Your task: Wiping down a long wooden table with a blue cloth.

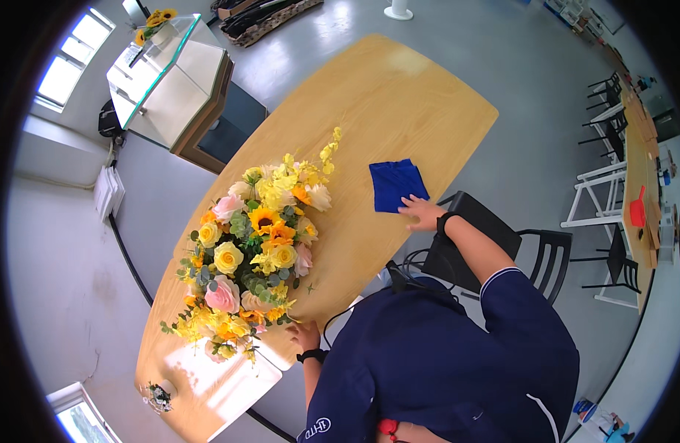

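Observation:
A folded dark blue cloth point(396, 186) lies flat on the light wooden table point(369, 96). At its near right corner, my right hand point(422, 213) rests with fingers stretched out, the fingertips touching the cloth. My left hand point(305, 337) is at the table's near edge with its fingers extended and nothing visible in them. Just beyond it stands a large flower arrangement point(255, 251) with sunflowers, yellow and pink roses and green leaves. Whatever holds the flowers is hidden beneath the blooms.
A small potted plant point(161, 396) stands at the table's left end, near a sunlit patch. To my right are a black chair point(544, 258) and a dark seat with cables beside it. A glass-topped counter point(173, 92) stands beyond the table at left. Another long table point(635, 170) lines the right wall.

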Available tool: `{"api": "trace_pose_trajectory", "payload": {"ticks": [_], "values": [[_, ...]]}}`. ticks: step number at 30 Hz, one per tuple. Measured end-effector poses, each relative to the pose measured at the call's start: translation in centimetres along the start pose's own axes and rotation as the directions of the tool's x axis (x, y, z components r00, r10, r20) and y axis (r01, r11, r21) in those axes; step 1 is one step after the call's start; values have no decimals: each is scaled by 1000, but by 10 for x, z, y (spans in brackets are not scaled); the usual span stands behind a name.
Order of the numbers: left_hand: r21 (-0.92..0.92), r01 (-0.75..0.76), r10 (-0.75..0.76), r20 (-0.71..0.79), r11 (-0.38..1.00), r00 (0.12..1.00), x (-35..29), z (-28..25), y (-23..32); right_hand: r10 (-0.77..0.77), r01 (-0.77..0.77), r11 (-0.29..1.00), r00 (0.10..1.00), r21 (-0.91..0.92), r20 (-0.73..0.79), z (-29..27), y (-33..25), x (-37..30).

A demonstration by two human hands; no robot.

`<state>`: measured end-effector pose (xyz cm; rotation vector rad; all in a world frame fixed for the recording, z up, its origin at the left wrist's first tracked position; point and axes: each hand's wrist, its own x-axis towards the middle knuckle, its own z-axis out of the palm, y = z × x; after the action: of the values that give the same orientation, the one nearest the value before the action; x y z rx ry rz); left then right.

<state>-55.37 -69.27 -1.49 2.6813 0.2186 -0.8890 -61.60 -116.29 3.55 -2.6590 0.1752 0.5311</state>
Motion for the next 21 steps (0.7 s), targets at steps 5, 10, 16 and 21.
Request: {"api": "trace_pose_trajectory", "payload": {"ticks": [5,10,16,21], "values": [[63,134,-136,20,989,991,3,3,14,144,-21,942,928,334,-345,-5,12,9],[101,248,-248,-14,963,969,-3,4,46,239,-174,964,894,199,-380,-20,13,32],[363,257,-297,57,896,953,0,2,55,263,-258,959,965,-116,26,-39,-9,61],[366,314,-372,99,876,923,-9,-15,82,138,-122,979,986,-161,89,-57,-3,102]]}}
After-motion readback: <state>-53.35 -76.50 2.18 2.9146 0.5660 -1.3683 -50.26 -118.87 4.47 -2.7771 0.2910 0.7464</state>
